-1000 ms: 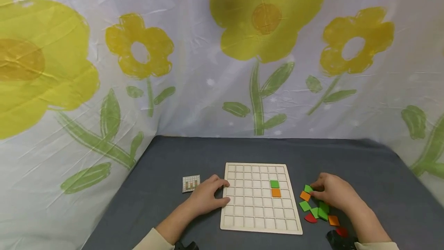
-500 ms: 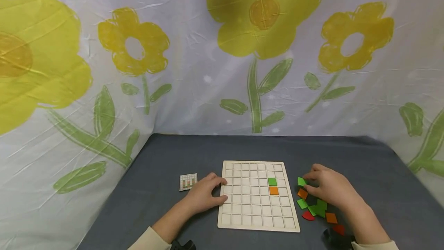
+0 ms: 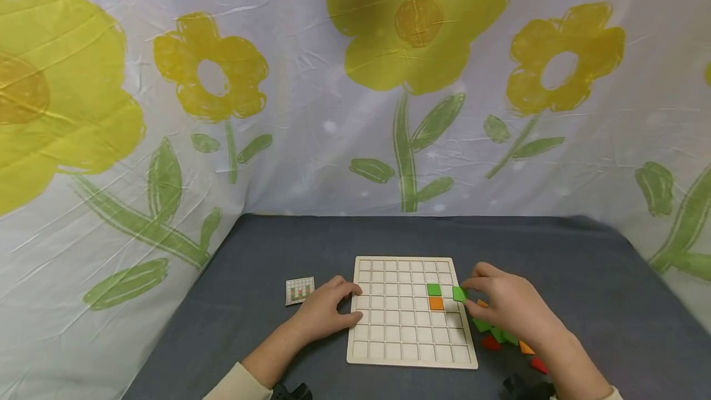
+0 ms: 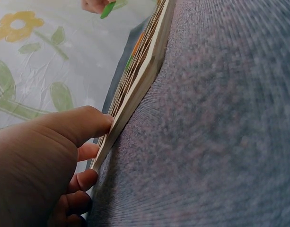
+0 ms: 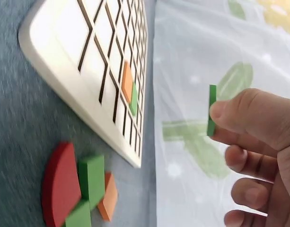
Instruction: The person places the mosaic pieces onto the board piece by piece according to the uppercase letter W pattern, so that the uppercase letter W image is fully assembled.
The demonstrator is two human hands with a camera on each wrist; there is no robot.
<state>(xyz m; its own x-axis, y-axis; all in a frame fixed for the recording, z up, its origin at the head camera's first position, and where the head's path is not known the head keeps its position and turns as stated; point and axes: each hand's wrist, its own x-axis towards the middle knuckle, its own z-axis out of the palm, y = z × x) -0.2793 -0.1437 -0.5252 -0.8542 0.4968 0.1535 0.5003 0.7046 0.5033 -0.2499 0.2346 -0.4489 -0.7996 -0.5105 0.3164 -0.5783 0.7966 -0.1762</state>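
Observation:
A pale wooden grid board [image 3: 411, 326] lies flat on the table, with a green square tile [image 3: 434, 289] and an orange square tile [image 3: 436, 304] set in neighbouring cells of one column. My left hand [image 3: 328, 308] rests at the board's left edge, thumb and fingertips touching it. Between thumb and forefinger my right hand [image 3: 508, 301] pinches another green square tile [image 5: 212, 109], raised above the board's right edge. The right wrist view shows this tile edge-on, with the other fingers loosely curled below.
Right of the board, partly under my right hand, lies a loose pile of green tiles [image 5: 92, 179], orange tiles [image 5: 108, 198] and red quarter-round pieces [image 5: 61, 184]. A small printed pattern card [image 3: 300, 291] lies left of the board. A flowered curtain [image 3: 311, 110] stands behind the table.
My right hand has lifted a green tile from the pile and carried it left to the board's right edge. The left hand stays at the board.

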